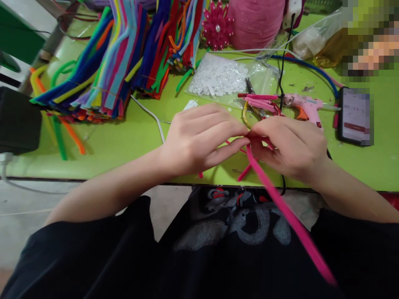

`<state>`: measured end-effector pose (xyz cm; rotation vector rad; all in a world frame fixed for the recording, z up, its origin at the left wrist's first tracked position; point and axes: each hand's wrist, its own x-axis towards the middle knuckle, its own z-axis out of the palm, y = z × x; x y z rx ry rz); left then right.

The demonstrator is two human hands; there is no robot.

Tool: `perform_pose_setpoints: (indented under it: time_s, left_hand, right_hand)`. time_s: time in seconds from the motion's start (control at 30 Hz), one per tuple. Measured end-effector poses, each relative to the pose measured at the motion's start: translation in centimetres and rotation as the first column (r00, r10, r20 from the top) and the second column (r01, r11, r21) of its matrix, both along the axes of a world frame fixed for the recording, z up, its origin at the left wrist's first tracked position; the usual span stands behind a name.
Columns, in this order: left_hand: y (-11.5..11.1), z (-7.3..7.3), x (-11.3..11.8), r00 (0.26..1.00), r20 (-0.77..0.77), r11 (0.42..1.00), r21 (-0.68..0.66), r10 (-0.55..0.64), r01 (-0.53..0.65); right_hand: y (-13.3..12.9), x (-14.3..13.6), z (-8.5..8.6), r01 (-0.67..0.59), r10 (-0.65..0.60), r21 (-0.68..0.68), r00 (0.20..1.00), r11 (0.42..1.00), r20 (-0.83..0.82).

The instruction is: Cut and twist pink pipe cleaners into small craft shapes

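A long bright pink pipe cleaner [288,211] hangs from between my fingertips and slants down to the right, past the table's edge and over my lap. My left hand [198,139] pinches it from the left, thumb and fingers pressed together. From the right, my right hand [289,149] grips the same spot with curled fingers. The fingertips of both hands meet, so the exact bend of the pipe cleaner there is hidden. Under the hands, a short pink pipe cleaner end [245,172] shows near the table's edge.
Thick bundles of coloured pipe cleaners [109,70] lie at the back left. Behind my hands are a bag of white beads [218,74], pliers [249,86] and a pink glue gun [307,109]. A phone [355,116] lies right; a pink flower [218,25] stands behind.
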<state>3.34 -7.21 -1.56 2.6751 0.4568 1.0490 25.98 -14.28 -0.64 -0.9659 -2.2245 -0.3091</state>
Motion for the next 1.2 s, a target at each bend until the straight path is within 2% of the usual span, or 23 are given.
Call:
perform_pose_setpoints:
  time_s: [0.13, 0.3, 0.4, 0.47, 0.5, 0.53, 0.6, 0.67, 0.7, 0.77, 0.8, 0.83, 0.87, 0.9, 1.0, 1.07, 1.13, 1.2]
  left_hand:
    - [0.3, 0.1, -0.2, 0.995, -0.094, 0.998, 0.051, 0.027, -0.023]
    - [0.7, 0.3, -0.3, 0.998, -0.068, 0.997, 0.077, 0.01, -0.005]
    - [0.6, 0.4, 0.0, 0.998, -0.055, 0.997, -0.081, -0.014, 0.009]
    - [0.4, 0.6, 0.3, 0.999, -0.001, 0.957, -0.289, -0.042, 0.04]
    - [0.3, 0.6, 0.5, 0.998, 0.041, 0.907, -0.416, -0.053, 0.066]
    - [0.1, 0.7, 0.8, 0.994, 0.088, 0.833, -0.544, -0.059, 0.097]
    - [-0.1, 0.6, 1.2, 0.986, 0.159, 0.633, -0.759, -0.046, 0.152]
    - [-0.3, 0.4, 1.6, 0.981, 0.195, 0.446, -0.877, -0.015, 0.182]
    - [-0.4, 0.2, 1.7, 0.978, 0.206, 0.373, -0.907, -0.006, 0.194]
    - [-0.5, 0.0, 1.9, 0.974, 0.227, 0.26, -0.941, 0.004, 0.218]
    - [-0.5, 0.0, 2.0, 0.971, 0.24, 0.228, -0.946, 0.012, 0.231]
    - [-0.6, 0.0, 2.0, 0.968, 0.25, 0.225, -0.945, 0.024, 0.238]
    - [-0.8, 0.1, 2.0, 0.966, 0.257, 0.255, -0.937, 0.041, 0.239]
    - [-0.9, 0.2, 1.9, 0.963, 0.261, 0.315, -0.921, 0.062, 0.23]
    - [-1.6, 0.5, 1.6, 0.948, 0.303, 0.575, -0.795, 0.098, 0.194]
    - [-2.0, 0.4, 1.4, 0.949, 0.3, 0.71, -0.689, 0.096, 0.146]
    - [-2.1, 0.1, 1.3, 0.956, 0.271, 0.816, -0.575, 0.113, 0.067]
    - [-1.8, -0.3, 1.2, 0.958, 0.259, 0.896, -0.444, 0.122, 0.006]
  right_hand:
    - [0.1, -0.1, 0.1, 0.031, -0.033, -0.104, 0.999, 0.994, -0.024]
    - [0.0, 0.0, 0.1, -0.029, 0.022, -0.177, 0.999, 0.984, -0.04]
    - [0.0, -0.1, -0.1, -0.026, 0.025, -0.139, 1.0, 0.99, -0.011]
    - [0.0, -0.2, -0.1, -0.022, 0.024, -0.126, 1.0, 0.992, 0.014]
    - [0.0, -0.3, -0.1, -0.02, 0.023, -0.129, 0.999, 0.991, 0.023]
    - [-0.1, -0.3, 0.0, -0.018, 0.022, -0.133, 0.999, 0.991, 0.029]
    - [-0.2, -0.5, 0.1, -0.021, 0.023, -0.107, 1.0, 0.994, 0.021]
    - [-0.3, -0.5, 0.2, -0.021, 0.022, -0.064, 1.0, 0.998, 0.014]
    - [-0.3, -0.5, 0.1, -0.02, 0.02, -0.044, 1.0, 0.999, 0.02]
    - [-0.3, -0.4, 0.1, -0.02, 0.021, -0.01, 0.999, 1.0, 0.038]
    - [-0.4, -0.4, 0.1, -0.019, 0.019, -0.007, 0.999, 1.0, 0.044]
    - [-0.4, -0.4, 0.1, -0.017, 0.018, -0.009, 0.999, 1.0, 0.039]
    - [-0.4, -0.4, 0.2, -0.018, 0.018, -0.01, 1.0, 1.0, 0.021]
    - [-0.5, -0.5, 0.3, -0.017, 0.017, -0.022, 1.0, 1.0, -0.002]
    - [-0.8, -0.6, 0.9, -0.008, -0.002, -0.122, 0.997, 0.993, -0.083]
    - [-1.0, -0.8, 1.3, 0.004, -0.037, -0.239, 0.99, 0.971, -0.136]
    - [-1.2, -0.9, 1.5, -0.006, -0.087, -0.391, 0.972, 0.921, -0.22]
    - [-1.1, -0.9, 1.4, -0.074, -0.13, -0.536, 0.934, 0.841, -0.333]
